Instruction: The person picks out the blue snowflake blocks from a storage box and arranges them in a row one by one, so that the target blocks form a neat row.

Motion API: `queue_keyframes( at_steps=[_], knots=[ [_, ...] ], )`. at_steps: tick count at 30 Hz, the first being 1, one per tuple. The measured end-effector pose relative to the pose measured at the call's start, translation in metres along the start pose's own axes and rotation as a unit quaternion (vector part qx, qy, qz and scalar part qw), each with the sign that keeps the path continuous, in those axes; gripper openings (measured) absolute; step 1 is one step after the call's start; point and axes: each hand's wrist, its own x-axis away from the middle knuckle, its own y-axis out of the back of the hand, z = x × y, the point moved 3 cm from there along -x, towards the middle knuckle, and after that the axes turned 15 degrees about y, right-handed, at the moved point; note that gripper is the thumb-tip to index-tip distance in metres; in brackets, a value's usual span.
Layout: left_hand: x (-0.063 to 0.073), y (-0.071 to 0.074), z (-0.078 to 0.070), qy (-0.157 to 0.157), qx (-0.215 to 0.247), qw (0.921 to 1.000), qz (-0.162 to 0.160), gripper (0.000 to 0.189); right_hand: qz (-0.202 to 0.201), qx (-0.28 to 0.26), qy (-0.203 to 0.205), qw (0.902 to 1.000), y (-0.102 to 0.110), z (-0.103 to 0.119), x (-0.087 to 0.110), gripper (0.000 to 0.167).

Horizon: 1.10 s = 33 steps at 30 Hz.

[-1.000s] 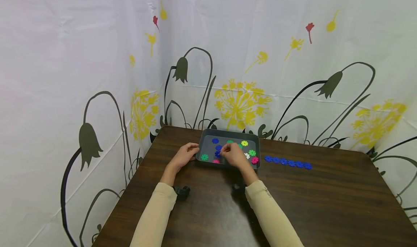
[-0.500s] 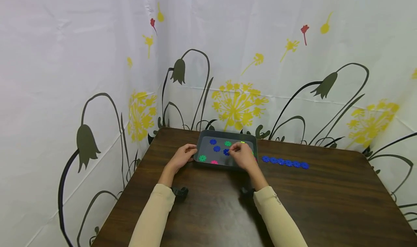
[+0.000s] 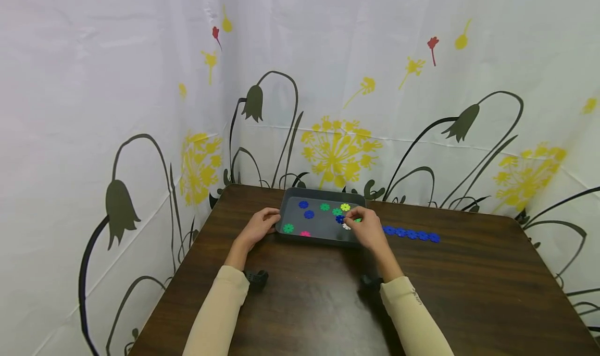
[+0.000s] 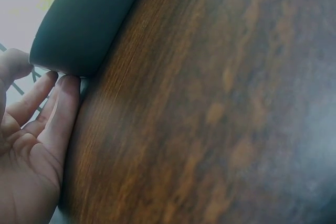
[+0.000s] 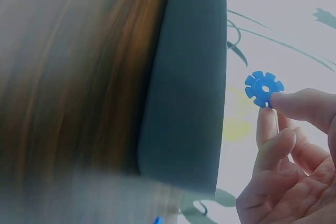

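Observation:
In the right wrist view, my right hand (image 5: 294,150) pinches a blue flower-shaped interlocking disc (image 5: 257,88) between thumb and fingertip. In the head view this hand is over the right part of a dark grey tray (image 3: 323,194), hiding some of what lies there. My left hand (image 3: 259,226) holds the tray's left end. Its thumb is at the rim and its fingertips are against the outer wall, as the left wrist view (image 4: 39,129) shows. Inside the tray lie loose discs: blue (image 3: 303,204), green (image 3: 288,228), yellow (image 3: 345,207), pink (image 3: 305,234) and white (image 3: 346,226).
A row of blue discs (image 3: 411,234) lies on the brown wooden table (image 3: 469,272), right of the tray. Behind the table hangs a white curtain (image 3: 375,43) with printed flowers. Each wrist carries a black strap camera (image 3: 257,279).
My right hand has moved to the right across the tray with the blue disc, uncovering discs in the middle. My left hand stays at the tray's left end. The head view has shifted slightly.

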Motion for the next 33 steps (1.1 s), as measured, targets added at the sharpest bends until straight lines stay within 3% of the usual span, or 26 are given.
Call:
queue_keyframes(
  at_steps=[16, 24, 33],
  knots=[
    [-0.002, -0.001, -0.002, 0.005, -0.001, 1.0, 0.006, 0.051, -0.034, 0.01, -0.016, 0.9992, 0.052, -0.027, 0.021, 0.014],
    [0.018, -0.002, -0.02, 0.013, 0.0, 0.9998, 0.015, 0.05, -0.042, 0.016, -0.034, 0.9984, 0.079, -0.049, 0.036, 0.02],
    [-0.003, -0.002, 0.0, 0.001, -0.004, 1.0, -0.007, 0.05, -0.05, 0.036, -0.06, 0.9963, 0.106, -0.06, 0.046, 0.025]
  ],
)
